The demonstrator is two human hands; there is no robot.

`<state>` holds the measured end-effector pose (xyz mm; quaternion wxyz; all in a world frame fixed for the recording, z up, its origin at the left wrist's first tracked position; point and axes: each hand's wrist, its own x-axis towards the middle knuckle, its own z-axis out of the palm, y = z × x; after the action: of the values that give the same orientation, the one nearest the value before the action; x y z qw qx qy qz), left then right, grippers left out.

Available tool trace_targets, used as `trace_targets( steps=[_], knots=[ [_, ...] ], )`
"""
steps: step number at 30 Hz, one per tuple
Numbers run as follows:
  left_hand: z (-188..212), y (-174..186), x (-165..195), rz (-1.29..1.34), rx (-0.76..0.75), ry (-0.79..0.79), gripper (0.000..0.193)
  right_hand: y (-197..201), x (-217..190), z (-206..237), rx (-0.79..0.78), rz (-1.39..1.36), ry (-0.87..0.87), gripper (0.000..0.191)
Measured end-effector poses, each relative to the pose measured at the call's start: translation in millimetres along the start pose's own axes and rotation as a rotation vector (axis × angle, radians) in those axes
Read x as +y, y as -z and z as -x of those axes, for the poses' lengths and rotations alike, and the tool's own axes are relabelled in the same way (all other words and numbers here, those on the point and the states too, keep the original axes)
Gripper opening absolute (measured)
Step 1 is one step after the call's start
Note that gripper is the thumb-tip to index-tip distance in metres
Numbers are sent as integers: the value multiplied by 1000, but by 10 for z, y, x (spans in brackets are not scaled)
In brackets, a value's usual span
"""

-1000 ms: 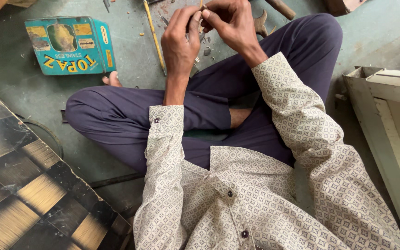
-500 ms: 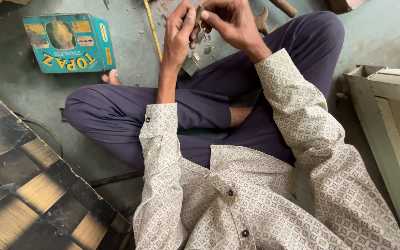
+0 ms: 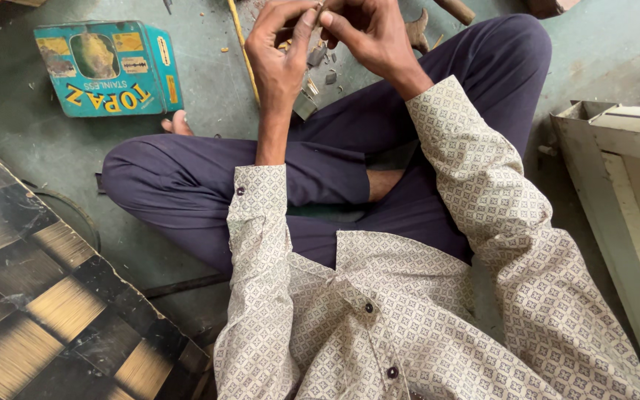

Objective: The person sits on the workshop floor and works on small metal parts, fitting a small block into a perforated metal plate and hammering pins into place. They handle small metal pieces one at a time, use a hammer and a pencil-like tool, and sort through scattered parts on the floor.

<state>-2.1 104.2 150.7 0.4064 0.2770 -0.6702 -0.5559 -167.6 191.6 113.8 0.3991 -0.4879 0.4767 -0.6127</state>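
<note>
Teal carton [image 3: 105, 68] lies shut at upper left, then left hand [image 3: 279, 55] and right hand [image 3: 364, 33] at top centre pinch one small thin piece [image 3: 320, 10] between fingertips (kind unclear), work apparently mid-way, grey bits [image 3: 318, 63] below.

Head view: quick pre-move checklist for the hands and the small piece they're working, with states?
1. Left hand fully in view: ok.
2. Right hand fully in view: not ok, cut by the top edge.
3. Small piece pinched between both hands' fingertips: ok; its kind cannot tell.
4. Grey bits on the floor below the hands, none in a hand: ok.
5. Teal box apart from both hands: ok.
6. White frame clear of the right sleeve: ok.
</note>
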Motion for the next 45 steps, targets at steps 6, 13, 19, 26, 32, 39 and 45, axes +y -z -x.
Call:
trace_targets(
  steps=[6,13,19,26,32,39,45],
  knots=[
    [-26,-2,69,-110,-36,-101,12,-11,56,30,116,142,-47,19],
    [-14,-20,-17,-24,-71,-21,17,2,22,41,124,156,-39,19],
    [12,4,-155,-27,-48,-22,18,-31,10,45,136,182,-75,19],
    [21,-9,-207,-34,-13,3,16,-48,68,16,133,80,-81,16],
    [19,-11,-170,-43,-5,11,15,-41,99,2,130,38,-90,15],
    [15,-22,-123,-77,2,-8,17,-41,82,14,127,103,-94,16],
    [12,-26,-168,-22,-8,36,18,-62,37,22,161,174,-111,19]
  ],
)
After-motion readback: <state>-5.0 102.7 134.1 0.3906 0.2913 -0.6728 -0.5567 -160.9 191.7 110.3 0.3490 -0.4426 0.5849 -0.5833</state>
